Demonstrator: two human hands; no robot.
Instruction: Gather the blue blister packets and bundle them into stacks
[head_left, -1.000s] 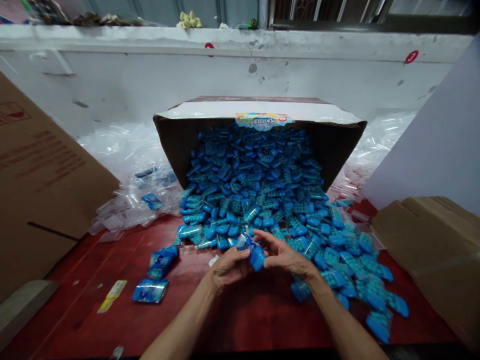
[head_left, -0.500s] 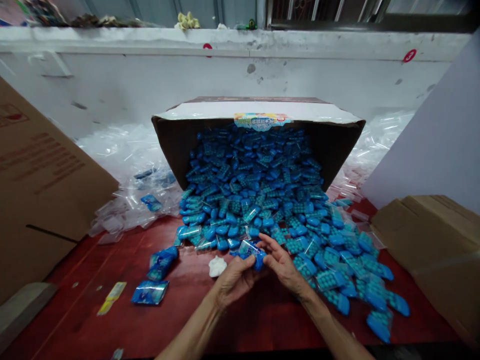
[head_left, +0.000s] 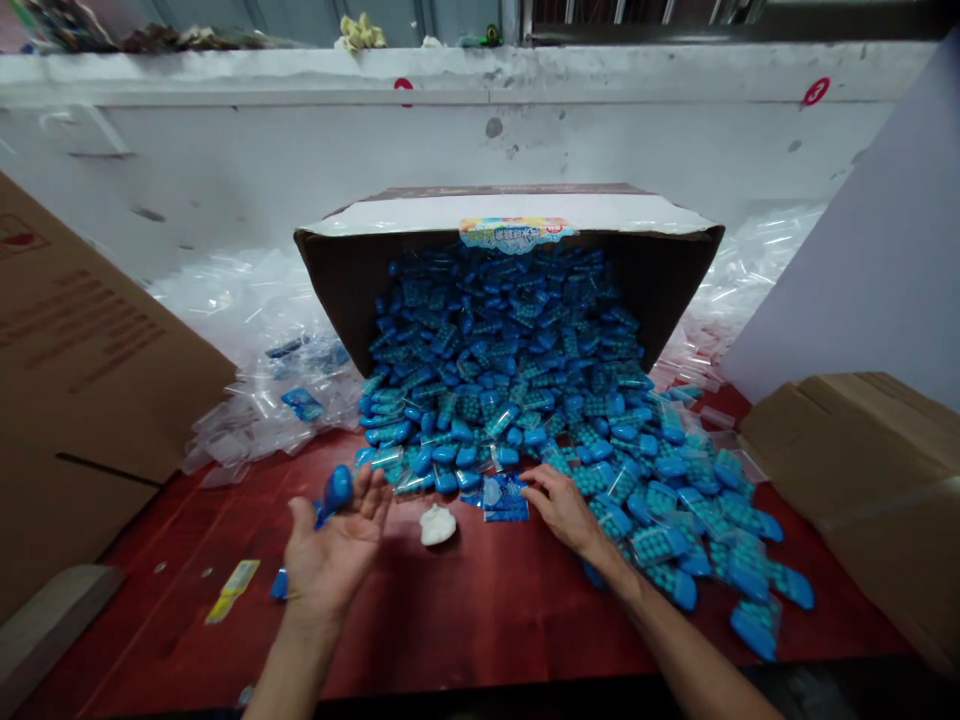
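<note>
My left hand (head_left: pixel 334 550) is palm up at the left, its fingers spread. Just beyond its thumb and fingers is a glossy blue packet (head_left: pixel 338 488); whether it touches the hand I cannot tell. Part of another blue packet (head_left: pixel 280 584) shows left of the wrist. My right hand (head_left: pixel 561 508) has thumb and fingertips closed at the right edge of a flat printed blue wrapper (head_left: pixel 504 499) on the table. Between the hands lies a crumpled white wad (head_left: pixel 437 525). Behind them spreads a heap of small clear packs with blue ends and teal beads (head_left: pixel 495 370).
The heap spills from a cardboard box (head_left: pixel 600 212) lying on its side. Clear plastic pieces (head_left: pixel 247 310) are piled left of it. A carton (head_left: pixel 75 360) borders the left, a brown box (head_left: pixel 862 460) the right. A yellow-and-white strip (head_left: pixel 232 592) lies on the red table (head_left: pixel 465 630).
My left hand has moved left, away from my right hand, with its fingers opening. The blue packet held between both hands has left that spot. My right hand is now at the flat wrapper.
</note>
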